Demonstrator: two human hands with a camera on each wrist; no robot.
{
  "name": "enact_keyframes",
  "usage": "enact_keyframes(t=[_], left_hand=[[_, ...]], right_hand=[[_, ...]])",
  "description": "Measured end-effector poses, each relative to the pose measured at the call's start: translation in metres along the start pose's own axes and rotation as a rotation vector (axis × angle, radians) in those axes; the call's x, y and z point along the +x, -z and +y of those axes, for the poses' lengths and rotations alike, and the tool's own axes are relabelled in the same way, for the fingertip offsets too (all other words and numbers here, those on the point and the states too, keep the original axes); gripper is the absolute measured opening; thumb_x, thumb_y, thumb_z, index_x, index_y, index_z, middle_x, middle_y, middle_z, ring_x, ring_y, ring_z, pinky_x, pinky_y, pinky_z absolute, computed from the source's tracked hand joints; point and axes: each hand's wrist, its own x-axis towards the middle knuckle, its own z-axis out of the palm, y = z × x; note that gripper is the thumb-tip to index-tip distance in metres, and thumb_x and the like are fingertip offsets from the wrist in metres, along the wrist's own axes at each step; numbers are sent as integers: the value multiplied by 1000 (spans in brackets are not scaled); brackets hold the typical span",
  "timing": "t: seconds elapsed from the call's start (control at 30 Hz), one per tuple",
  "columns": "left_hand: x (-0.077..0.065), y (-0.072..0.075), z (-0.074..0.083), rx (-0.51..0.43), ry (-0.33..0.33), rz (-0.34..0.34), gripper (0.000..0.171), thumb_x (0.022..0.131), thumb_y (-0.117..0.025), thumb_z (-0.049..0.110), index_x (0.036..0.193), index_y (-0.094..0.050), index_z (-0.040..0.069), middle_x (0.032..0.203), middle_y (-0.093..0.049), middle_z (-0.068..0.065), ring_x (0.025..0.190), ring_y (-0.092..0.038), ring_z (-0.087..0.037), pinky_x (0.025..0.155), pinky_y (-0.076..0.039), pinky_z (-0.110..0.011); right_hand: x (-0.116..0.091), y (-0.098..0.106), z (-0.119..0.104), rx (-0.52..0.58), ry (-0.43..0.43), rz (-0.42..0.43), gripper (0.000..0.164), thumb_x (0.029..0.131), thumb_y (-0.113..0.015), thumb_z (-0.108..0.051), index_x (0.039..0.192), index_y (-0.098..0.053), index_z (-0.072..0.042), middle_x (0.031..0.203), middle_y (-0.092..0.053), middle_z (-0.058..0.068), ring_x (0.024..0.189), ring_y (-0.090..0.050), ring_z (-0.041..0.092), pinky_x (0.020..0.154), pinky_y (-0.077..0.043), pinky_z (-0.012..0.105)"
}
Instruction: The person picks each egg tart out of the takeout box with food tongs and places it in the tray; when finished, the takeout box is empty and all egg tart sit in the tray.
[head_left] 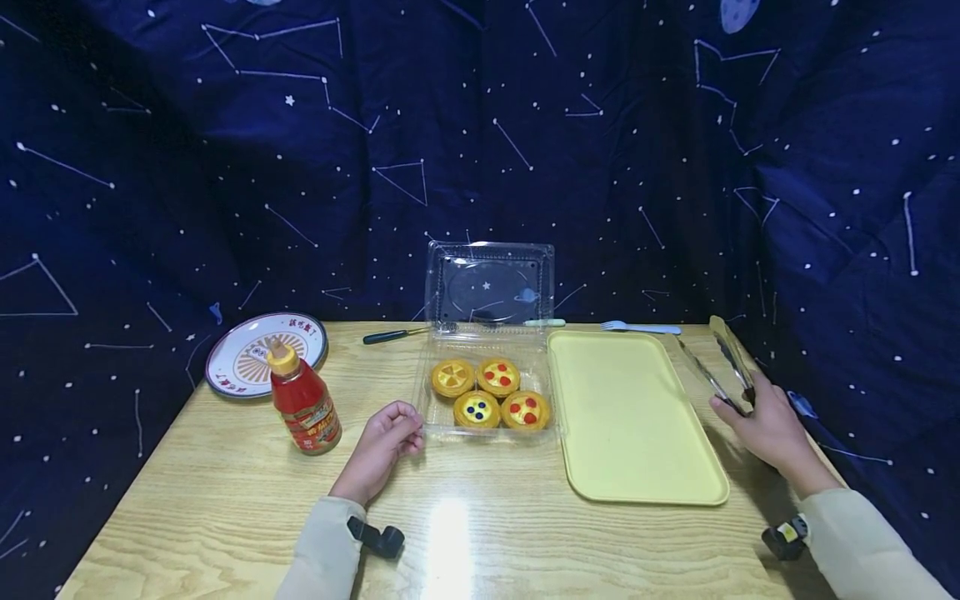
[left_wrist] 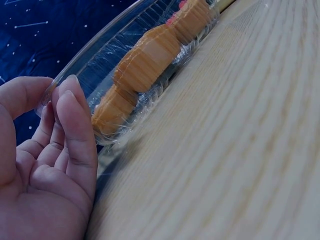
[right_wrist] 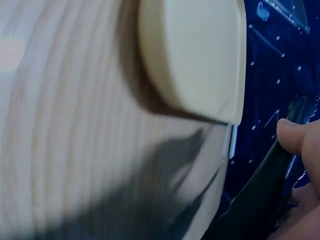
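My left hand (head_left: 386, 442) pinches the near left corner of a clear plastic clamshell box (left_wrist: 107, 62), its rim between thumb and fingers in the left wrist view. The lid (head_left: 491, 287) stands raised at the back. Inside sit several toy egg tarts: two with red dots (head_left: 498, 377), one with blue dots (head_left: 477, 409) and one with orange wedges (head_left: 452, 377). On the right, my right hand (head_left: 772, 429) grips metal tongs (head_left: 731, 350) with dark handles, their arms spread and nothing between the tips. The tongs point away from me, beyond the right edge of a yellow tray (head_left: 630, 417).
A red sauce bottle (head_left: 307, 408) with a yellow cap stands at the left, before a patterned white plate (head_left: 225, 358). Along the back lie a dark-handled utensil (head_left: 386, 337) and a light blue fork (head_left: 641, 327). A starry blue cloth (head_left: 480, 150) hangs behind the table.
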Motion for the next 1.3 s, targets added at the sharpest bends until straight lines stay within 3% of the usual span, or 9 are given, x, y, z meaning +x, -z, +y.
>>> enact_keyframes(t=[0.23,0.47,0.67,0.93,1.03,1.17,1.3], left_hand=[[0,0,0,-3,-5,6,3,98,-56,4,97,-53,3,82,-58,-11,69,-59,-14,60,-51,-22],[1,0,1,-8,-6,6,10,96,-58,4,99,-50,-2,82,-59,-10,69,-59,-14,60,-50,-22],[1,0,1,-13,-4,11,13,96,-58,4,100,-49,-4,83,-59,-10,69,-59,-15,60,-50,-22],[1,0,0,-17,-6,4,12,96,-57,4,100,-50,-4,83,-59,-11,69,-59,-14,60,-50,-22],[1,0,1,-13,-3,8,12,97,-57,4,101,-49,-5,82,-59,-10,70,-59,-14,61,-51,-22],[1,0,1,-7,0,11,13,97,-58,5,101,-49,-5,83,-59,-10,70,-59,-14,61,-51,-22],[1,0,1,-10,-2,7,14,97,-58,6,101,-49,-5,83,-60,-11,70,-59,-14,61,-51,-22]], right_hand=[[2,1,-29,27,114,30,67,95,-65,-29,138,-34,12,107,-49,31,81,-53,39,67,-41,49],[-5,0,-58,-94,108,41,74,99,-54,-45,150,-25,1,120,-47,30,102,-52,51,69,-42,66],[-5,3,-80,-117,117,42,75,100,-50,-51,153,-22,-7,126,-46,27,106,-51,51,69,-41,67],[0,0,-95,-86,145,4,75,99,-52,-52,148,-29,0,123,-48,27,107,-52,49,73,-42,66],[1,-4,-103,-77,167,-31,77,99,-52,-51,148,-29,4,131,-46,29,114,-49,50,80,-41,68],[3,-8,-114,-87,187,-77,78,99,-51,-53,149,-28,2,141,-40,31,123,-43,53,87,-38,72],[5,-13,-124,-86,219,-90,74,98,-51,-55,148,-33,-2,139,-45,28,122,-46,51,85,-39,71]])
